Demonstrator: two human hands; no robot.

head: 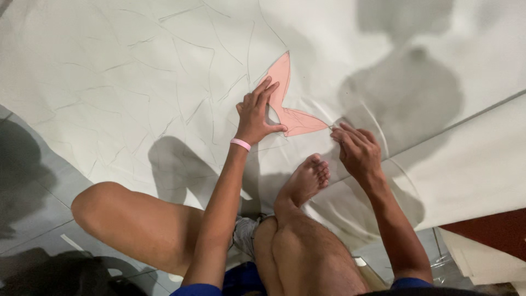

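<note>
Head view: white sheet spread over floor, pencil outlines covering it; sheet edge runs diagonally at 3 o'clock, second sheet beneath. Open room toward 10–12 o'clock; bare foot and knee crowd 6 o'clock. Pink template at centre. Left hand flat, fingers spread, pressing template's 9 o'clock edge. Right hand pinched narrow on thin marker, barely visible, at template's 3 o'clock tip.

Two hands are at work: the left hand and the right hand. One pink paper template lies on one large white sheet. One pink wristband shows, and one bare foot rests near.
</note>
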